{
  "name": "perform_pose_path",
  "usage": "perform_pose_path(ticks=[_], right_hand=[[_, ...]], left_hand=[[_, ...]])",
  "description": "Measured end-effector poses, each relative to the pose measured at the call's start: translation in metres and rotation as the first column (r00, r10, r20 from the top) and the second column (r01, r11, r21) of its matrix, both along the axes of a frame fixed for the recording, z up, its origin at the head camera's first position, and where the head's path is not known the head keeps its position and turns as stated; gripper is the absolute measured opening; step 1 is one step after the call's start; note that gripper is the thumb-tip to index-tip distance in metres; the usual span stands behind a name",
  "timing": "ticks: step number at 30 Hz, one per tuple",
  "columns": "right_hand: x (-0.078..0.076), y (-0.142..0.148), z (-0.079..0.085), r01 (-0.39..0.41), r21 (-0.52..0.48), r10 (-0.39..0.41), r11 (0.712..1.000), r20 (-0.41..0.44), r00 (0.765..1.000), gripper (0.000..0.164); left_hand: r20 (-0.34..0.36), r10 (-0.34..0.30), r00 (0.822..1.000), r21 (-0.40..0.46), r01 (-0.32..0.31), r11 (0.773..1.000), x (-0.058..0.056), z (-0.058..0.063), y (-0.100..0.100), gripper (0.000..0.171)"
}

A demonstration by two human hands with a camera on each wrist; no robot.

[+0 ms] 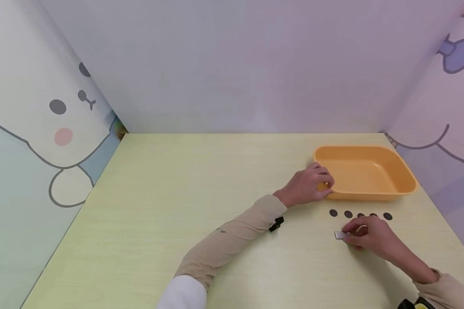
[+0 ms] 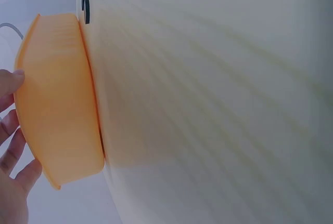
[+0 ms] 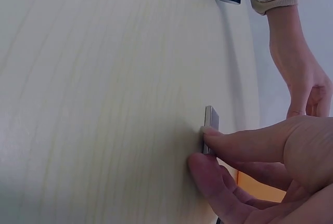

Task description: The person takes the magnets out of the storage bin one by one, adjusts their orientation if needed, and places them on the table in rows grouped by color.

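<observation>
At the right side of the table stands an orange plastic tray (image 1: 365, 195). Its near left corner is gripped by my left hand (image 1: 306, 185), thumb and fingers at the rim; the left wrist view shows the fingers (image 2: 14, 151) spread along the tray edge. Nearer to me, my right hand (image 1: 375, 236) pinches a small flat silver rectangular bar (image 1: 338, 235) between thumb and fingers. The right wrist view has this bar (image 3: 210, 115) on edge close over the table, its lower end covered by the fingertips.
Several black round discs, among them the leftmost disc (image 1: 333, 213) and the rightmost disc (image 1: 388, 216), lie in a row between tray and right hand. The right hand partly covers some. A plain wall (image 1: 232, 68) borders the pale wooden table (image 1: 158, 193) at the back.
</observation>
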State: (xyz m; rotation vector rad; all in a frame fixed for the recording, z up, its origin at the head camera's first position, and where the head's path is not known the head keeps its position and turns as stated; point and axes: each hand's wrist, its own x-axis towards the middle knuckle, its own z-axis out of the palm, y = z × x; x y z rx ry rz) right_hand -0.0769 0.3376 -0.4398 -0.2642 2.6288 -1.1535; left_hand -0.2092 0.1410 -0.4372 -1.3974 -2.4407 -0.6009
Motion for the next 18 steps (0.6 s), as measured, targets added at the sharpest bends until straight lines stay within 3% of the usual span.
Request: perform_pose_path(ticks=[11, 18], right_hand=[[0.0, 0.0, 0.004, -0.034, 0.006, 0.034, 0.999, 0.009, 0.999, 0.017], [-0.002, 0.003, 0.013, 0.02, 0.023, -0.021, 1.0, 0.025, 0.999, 0.021]], left_hand=[[-0.002, -0.018, 1.0, 0.021, 0.018, 1.0, 0.001, 0.001, -0.001, 0.01], [0.0, -0.017, 1.0, 0.017, 0.017, 1.0, 0.001, 0.001, -0.002, 0.011]])
